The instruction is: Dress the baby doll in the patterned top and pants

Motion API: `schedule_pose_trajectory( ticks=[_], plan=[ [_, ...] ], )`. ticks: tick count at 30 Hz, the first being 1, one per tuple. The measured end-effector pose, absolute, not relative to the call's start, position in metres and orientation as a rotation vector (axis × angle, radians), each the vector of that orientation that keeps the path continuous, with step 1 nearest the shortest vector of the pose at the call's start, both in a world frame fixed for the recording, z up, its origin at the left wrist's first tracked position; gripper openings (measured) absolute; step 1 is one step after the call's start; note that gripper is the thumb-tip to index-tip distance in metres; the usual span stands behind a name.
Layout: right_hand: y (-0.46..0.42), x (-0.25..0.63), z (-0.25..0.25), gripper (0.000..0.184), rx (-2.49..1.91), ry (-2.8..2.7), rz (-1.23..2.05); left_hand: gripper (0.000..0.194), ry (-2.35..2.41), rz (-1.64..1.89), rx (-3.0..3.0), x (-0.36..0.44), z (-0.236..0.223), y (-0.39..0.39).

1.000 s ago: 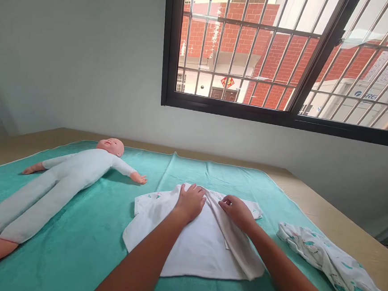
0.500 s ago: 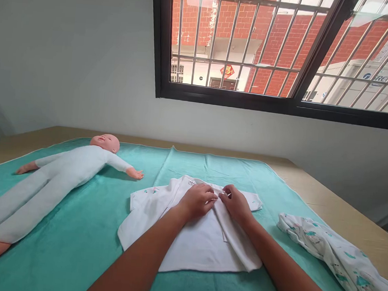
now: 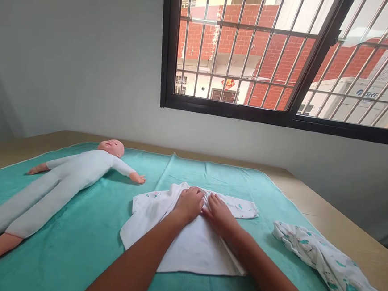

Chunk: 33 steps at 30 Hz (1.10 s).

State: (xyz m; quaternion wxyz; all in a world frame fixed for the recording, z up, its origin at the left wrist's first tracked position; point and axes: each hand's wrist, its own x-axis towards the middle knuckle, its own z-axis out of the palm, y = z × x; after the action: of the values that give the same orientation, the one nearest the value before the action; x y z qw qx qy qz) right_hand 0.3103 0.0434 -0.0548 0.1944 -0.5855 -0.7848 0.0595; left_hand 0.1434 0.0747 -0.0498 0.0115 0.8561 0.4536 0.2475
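Observation:
A white baby shirt [image 3: 195,255] with small printed figures on its sleeves is spread on a green cloth [image 3: 82,240]. My left hand [image 3: 191,203] rests near its collar, fingers curled down on the fabric. Close beside it, my right hand [image 3: 220,214] lies over the shirt's right front panel with its fingers stretched out and pressed flat. The thumb tip sits near my left fingers. Fabric under both hands is hidden. To the left a baby doll [image 3: 81,168] in a white cloth body lies on its back, arms spread.
A bunched white printed garment [image 3: 323,254] lies at the right edge of the cloth. The wooden tabletop [image 3: 298,189] shows around the cloth. Behind it stand a grey wall [image 3: 84,87] and a barred window with a black frame [image 3: 217,109].
My right hand has moved left, bringing the right front panel inward and uncovering the printed right sleeve. Its fingers have gone from a pinch to lying flat. The view has tilted up slightly.

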Motion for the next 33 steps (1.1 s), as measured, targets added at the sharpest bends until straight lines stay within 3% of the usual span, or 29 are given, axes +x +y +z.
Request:
schedule_pose_trajectory(
  ticks=[5,12,17,27,33],
  plan=[
    [0.035,0.303,-0.056,0.072,-1.806,-2.382,0.168,0.030,1.498,0.818,2.608,0.120,-0.037,0.074],
    [0.031,0.301,-0.046,0.073,-1.837,-2.370,0.176,0.030,1.970,0.716,2.222,-0.011,-0.030,0.074],
    [0.034,0.301,-0.051,0.071,-1.775,-2.430,0.096,0.026,1.961,0.625,2.293,-0.053,-0.048,0.052],
    [0.054,0.285,-0.023,0.065,-1.556,-2.563,0.076,0.020,1.777,1.349,1.737,-0.069,-0.039,0.063],
    [0.080,0.231,-0.035,0.053,-1.369,-2.475,0.201,0.025,1.715,1.469,1.468,-0.093,-0.049,0.076]
  ],
)
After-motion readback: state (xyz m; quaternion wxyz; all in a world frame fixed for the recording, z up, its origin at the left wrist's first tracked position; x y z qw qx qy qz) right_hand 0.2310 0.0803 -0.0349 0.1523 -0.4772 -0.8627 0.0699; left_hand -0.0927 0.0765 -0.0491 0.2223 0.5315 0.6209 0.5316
